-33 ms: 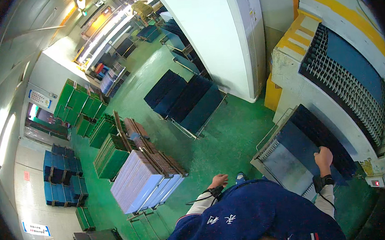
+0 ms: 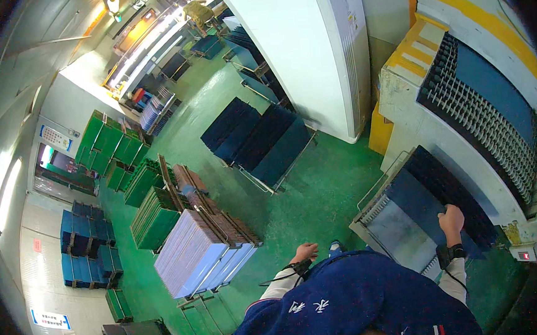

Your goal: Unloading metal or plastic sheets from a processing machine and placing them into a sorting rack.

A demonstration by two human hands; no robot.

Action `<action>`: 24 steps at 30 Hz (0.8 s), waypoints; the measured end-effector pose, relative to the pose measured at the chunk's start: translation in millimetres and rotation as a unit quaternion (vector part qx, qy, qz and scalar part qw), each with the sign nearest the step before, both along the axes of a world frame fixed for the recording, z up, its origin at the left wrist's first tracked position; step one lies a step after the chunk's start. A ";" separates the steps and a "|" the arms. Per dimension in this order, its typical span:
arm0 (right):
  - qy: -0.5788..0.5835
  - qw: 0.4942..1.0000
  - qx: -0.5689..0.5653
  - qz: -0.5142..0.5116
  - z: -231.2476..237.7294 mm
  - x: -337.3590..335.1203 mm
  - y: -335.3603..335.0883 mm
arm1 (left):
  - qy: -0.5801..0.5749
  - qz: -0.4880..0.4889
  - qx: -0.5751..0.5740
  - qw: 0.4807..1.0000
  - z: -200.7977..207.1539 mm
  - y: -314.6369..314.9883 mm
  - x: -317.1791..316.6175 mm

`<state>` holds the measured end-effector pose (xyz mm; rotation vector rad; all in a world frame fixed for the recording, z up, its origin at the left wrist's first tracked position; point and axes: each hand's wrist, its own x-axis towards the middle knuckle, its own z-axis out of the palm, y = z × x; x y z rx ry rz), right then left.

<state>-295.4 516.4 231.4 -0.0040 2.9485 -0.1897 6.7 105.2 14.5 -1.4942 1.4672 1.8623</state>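
Note:
My right hand point(image 2: 451, 220) is closed at the edge of a dark blue panel point(image 2: 415, 198) in the rack beside me. The rack point(image 2: 365, 235) has a slotted, comb-like edge, and several dark panels point(image 2: 447, 183) stand close together in its far right part. A greyish, shinier surface point(image 2: 397, 224) shows at the rack's left part. My left hand point(image 2: 307, 252) hangs in front of my body with its fingers curled in, touching nothing that I can see. Both wrists wear black bands with cables.
A conveyor machine point(image 2: 480, 128) with rows of rollers stands right of the rack. A tall white cabinet point(image 2: 301, 53) rises ahead. Racks of dark panels point(image 2: 267, 143), white panels point(image 2: 193, 253) and green panels point(image 2: 154, 219) stand on the green floor point(image 2: 309, 208). Far off, a person point(image 2: 198, 13) bends over.

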 end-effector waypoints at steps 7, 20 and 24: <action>0.025 1.000 0.008 0.004 -0.8 1.4 -0.4 | 0.005 -0.005 0.002 1.000 -10.6 -3.7 4.1; -0.028 0.999 0.018 -0.015 18.9 2.5 -10.5 | -0.006 -0.011 -0.003 1.000 -9.6 -2.8 3.7; -0.018 1.000 0.009 -0.008 9.5 1.0 -4.6 | -0.003 -0.008 -0.005 1.000 -10.9 -1.5 3.1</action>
